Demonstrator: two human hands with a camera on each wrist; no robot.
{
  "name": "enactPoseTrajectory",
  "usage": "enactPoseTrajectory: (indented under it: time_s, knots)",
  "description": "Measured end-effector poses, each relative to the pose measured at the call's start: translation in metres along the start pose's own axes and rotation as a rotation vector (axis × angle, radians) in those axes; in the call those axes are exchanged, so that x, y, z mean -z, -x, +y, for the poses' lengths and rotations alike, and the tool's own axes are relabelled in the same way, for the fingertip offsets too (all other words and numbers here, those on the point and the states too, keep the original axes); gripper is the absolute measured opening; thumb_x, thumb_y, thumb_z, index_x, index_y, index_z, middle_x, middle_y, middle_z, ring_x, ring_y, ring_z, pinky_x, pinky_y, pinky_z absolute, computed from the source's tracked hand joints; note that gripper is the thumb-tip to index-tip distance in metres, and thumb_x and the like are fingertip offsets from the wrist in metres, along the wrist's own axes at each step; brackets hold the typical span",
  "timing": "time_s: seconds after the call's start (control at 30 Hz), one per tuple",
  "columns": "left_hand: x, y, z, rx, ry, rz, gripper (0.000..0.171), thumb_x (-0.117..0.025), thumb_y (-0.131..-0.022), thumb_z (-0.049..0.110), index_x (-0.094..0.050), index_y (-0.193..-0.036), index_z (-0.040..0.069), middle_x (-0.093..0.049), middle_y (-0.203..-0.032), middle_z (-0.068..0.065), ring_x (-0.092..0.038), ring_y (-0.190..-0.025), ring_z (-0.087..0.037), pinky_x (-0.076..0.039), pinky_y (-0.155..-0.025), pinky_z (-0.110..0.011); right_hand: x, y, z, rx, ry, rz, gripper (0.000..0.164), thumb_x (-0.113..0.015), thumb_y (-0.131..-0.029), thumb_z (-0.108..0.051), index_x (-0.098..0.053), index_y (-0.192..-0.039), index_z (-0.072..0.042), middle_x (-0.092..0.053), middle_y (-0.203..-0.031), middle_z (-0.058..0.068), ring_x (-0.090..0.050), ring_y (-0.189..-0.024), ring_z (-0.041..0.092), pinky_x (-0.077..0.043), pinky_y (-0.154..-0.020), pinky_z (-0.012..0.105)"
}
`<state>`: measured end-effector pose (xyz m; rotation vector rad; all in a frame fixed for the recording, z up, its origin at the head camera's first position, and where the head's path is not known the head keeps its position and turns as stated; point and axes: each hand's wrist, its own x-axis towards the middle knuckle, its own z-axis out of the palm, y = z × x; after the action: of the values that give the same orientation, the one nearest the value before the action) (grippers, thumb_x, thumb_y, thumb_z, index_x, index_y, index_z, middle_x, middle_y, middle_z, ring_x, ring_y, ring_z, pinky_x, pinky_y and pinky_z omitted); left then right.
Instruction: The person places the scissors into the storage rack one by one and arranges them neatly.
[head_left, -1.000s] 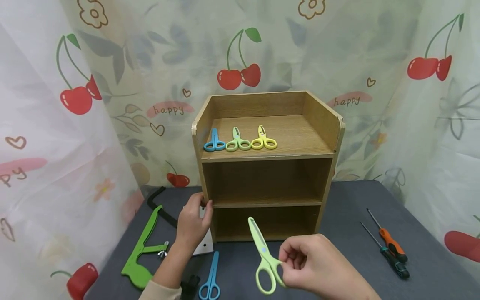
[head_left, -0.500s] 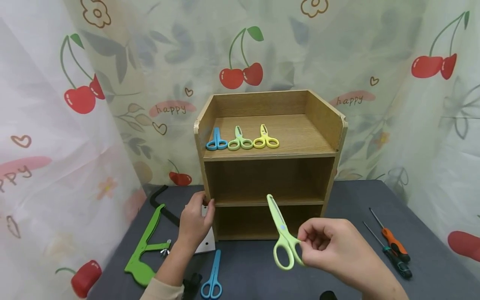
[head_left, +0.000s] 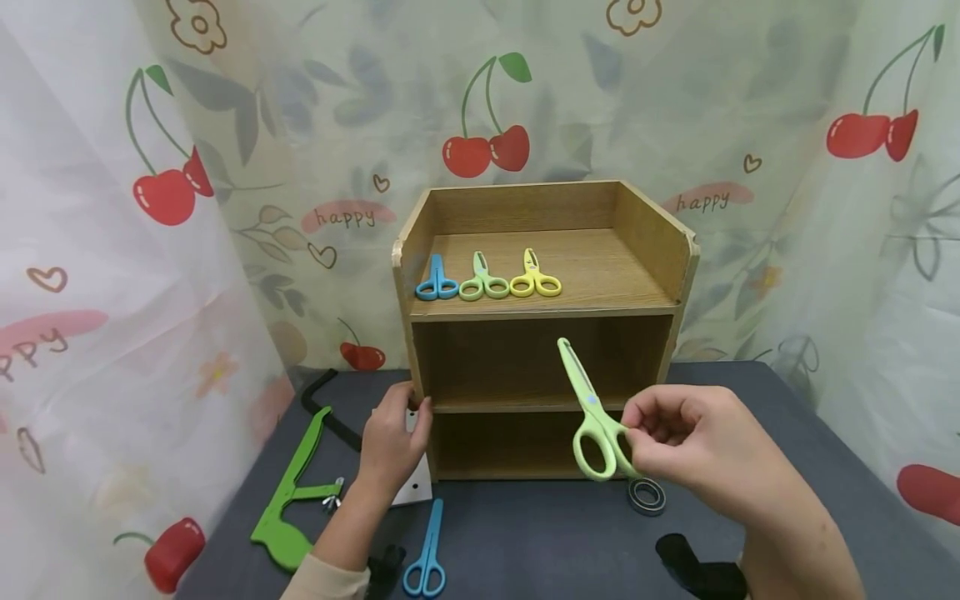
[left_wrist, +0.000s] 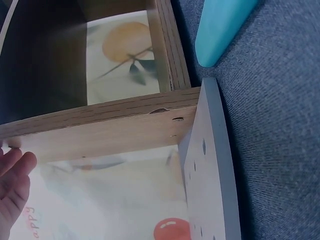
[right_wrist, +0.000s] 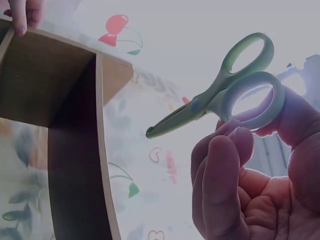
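Note:
My right hand [head_left: 697,433] pinches a pair of light green scissors [head_left: 588,400] by one handle loop and holds them up before the wooden shelf unit [head_left: 540,315], blades pointing up and left. In the right wrist view the scissors [right_wrist: 200,102] have their blades together. My left hand [head_left: 393,442] grips the left side panel of the shelf unit near the middle board; in the left wrist view only some fingertips [left_wrist: 22,167] show at the panel. Along the top shelf lie blue scissors [head_left: 437,279], green scissors [head_left: 482,279] and yellow scissors [head_left: 535,275].
Another pair of blue scissors [head_left: 426,554] lies on the dark tabletop [head_left: 540,542]. A green-handled hacksaw [head_left: 288,508] lies at the left, near a white plate with holes [head_left: 414,490]. A black ring [head_left: 647,497] sits below the right hand. Patterned curtain [head_left: 337,108] surrounds the table.
My right hand has lifted the green scissors up and to the right. Its arm now covers the two screwdrivers, and the black ring has come into view. My left hand stays at the panel.

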<state>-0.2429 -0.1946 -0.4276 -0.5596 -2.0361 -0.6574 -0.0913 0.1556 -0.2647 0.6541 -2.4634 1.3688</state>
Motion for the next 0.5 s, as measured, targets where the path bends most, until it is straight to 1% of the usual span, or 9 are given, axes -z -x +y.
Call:
enactPoseTrajectory:
  time_s: [0.1, 0.33, 0.5]
  knots:
    - [0.000, 0.000, 0.000, 0.003, -0.003, 0.000, 0.021, -0.070, -0.095, 0.010, -0.063, -0.111, -0.001, -0.065, -0.098, -0.013, -0.065, -0.079, -0.027, -0.055, -0.061, -0.040, 0.007, -0.006, -0.002, -0.013, 0.012, 0.012, 0.015, -0.071, -0.085, 0.003, -0.071, -0.085, -0.012, -0.066, -0.071, -0.001, -0.063, -0.064, 0.017, -0.051, -0.060, 0.027]
    - [0.000, -0.001, 0.000, -0.001, -0.010, 0.002, 0.021, -0.070, -0.095, 0.010, -0.063, -0.111, -0.001, -0.065, -0.099, -0.013, -0.064, -0.079, -0.023, -0.056, -0.063, -0.040, 0.021, -0.022, -0.005, -0.076, 0.030, 0.026, 0.007, -0.071, -0.087, -0.002, -0.072, -0.087, -0.009, -0.067, -0.072, 0.002, -0.062, -0.067, 0.018, -0.048, -0.063, 0.026]
    - [0.000, -0.001, 0.000, 0.002, -0.004, -0.004, 0.021, -0.069, -0.095, 0.010, -0.063, -0.111, -0.001, -0.065, -0.099, -0.013, -0.064, -0.079, -0.025, -0.056, -0.063, -0.039, 0.031, -0.035, -0.007, -0.112, 0.040, 0.022, 0.005, -0.068, -0.087, -0.003, -0.072, -0.091, -0.004, -0.066, -0.074, 0.003, -0.060, -0.070, 0.017, -0.048, -0.063, 0.027]
